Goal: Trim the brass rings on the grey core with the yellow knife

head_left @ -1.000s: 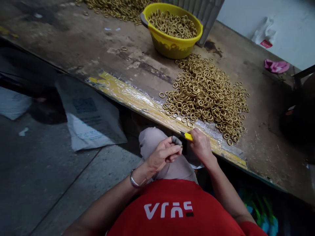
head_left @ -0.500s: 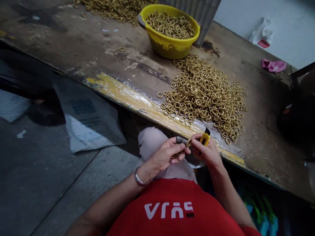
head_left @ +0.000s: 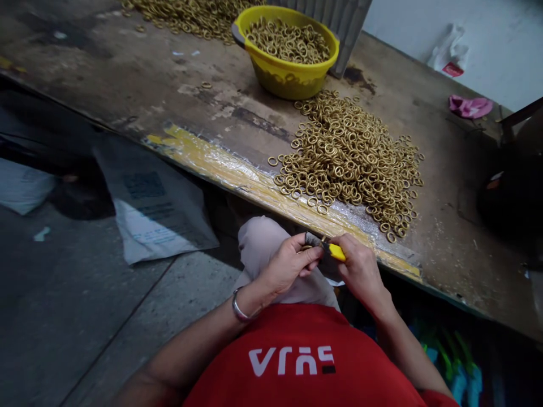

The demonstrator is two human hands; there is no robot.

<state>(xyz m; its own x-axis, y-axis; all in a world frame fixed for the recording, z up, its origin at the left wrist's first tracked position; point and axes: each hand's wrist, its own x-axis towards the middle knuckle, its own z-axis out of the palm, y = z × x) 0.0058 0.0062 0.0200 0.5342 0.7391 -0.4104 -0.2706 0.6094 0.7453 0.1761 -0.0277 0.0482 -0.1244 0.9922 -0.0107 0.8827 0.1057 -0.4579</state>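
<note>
My left hand (head_left: 289, 264) is closed in a pinch, its thumb in a dark finger cover, holding a small brass ring that is mostly hidden by the fingers. My right hand (head_left: 360, 267) grips a yellow utility knife (head_left: 336, 251) whose tip meets the left fingertips. Both hands sit over my knee, just below the bench edge. On the worn wooden bench (head_left: 178, 96) in front of me lies a big heap of brass rings (head_left: 352, 161).
A yellow basin (head_left: 285, 76) full of rings stands behind the heap, with more rings (head_left: 186, 14) at the far left. A pink cloth (head_left: 470, 105) lies at the back right. Yellow tape (head_left: 237, 169) covers the bench edge. A printed sack (head_left: 153, 203) lies on the floor.
Half a second ago the knife stood tilted up in my right hand with a ring showing between the fingertips. Now it is turned flat, its tip back against the left fingers.
</note>
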